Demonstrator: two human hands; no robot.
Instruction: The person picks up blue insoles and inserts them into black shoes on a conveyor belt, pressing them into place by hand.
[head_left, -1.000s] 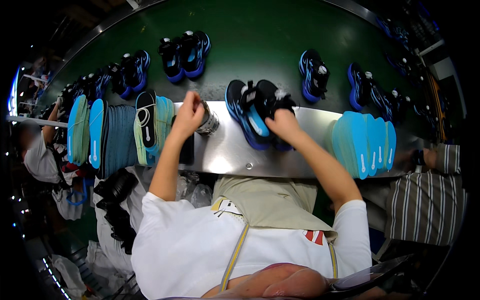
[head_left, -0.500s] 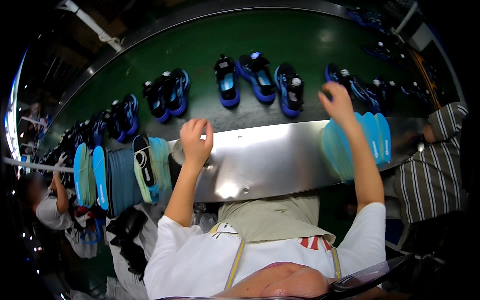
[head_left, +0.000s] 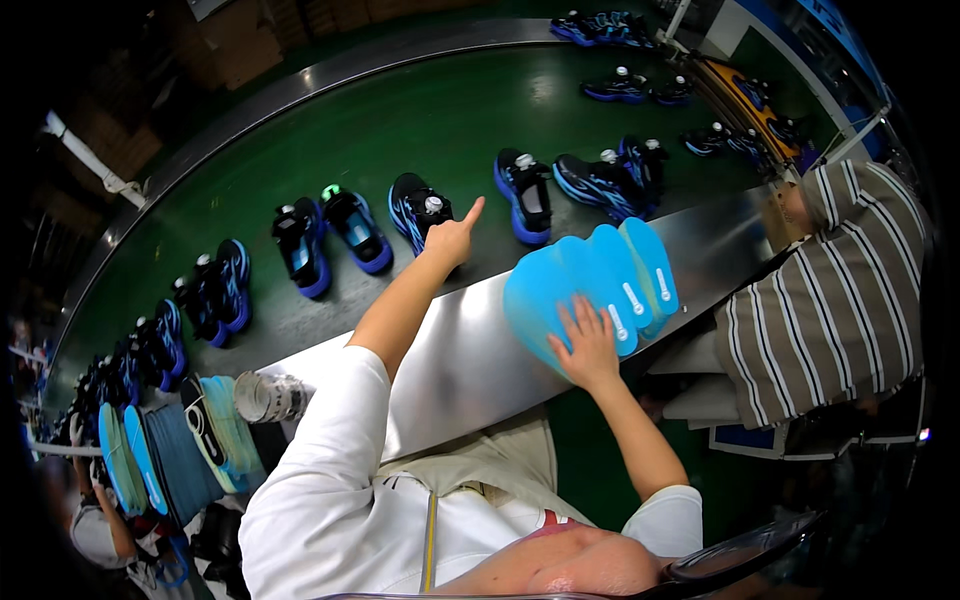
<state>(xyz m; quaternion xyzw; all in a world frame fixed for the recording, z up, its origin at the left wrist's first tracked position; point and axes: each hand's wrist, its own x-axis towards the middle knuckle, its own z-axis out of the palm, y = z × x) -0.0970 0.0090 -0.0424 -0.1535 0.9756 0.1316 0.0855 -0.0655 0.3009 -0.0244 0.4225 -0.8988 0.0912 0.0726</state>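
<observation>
Since half a second ago the right hand (head_left: 588, 345) has dropped from the far shoes onto the fanned blue insoles (head_left: 590, 280) on the bench (head_left: 460, 350) — grip released, palm flat. Left hand (head_left: 452, 238) reaches, fingers loose, toward a black-and-blue shoe (head_left: 418, 208). Insoles look light, floppy — probably best pinched at an edge.

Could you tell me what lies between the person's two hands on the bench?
In the head view, only bare shiny metal bench top lies between the left hand, at a shoe, and the right hand, on the blue insoles.
</observation>
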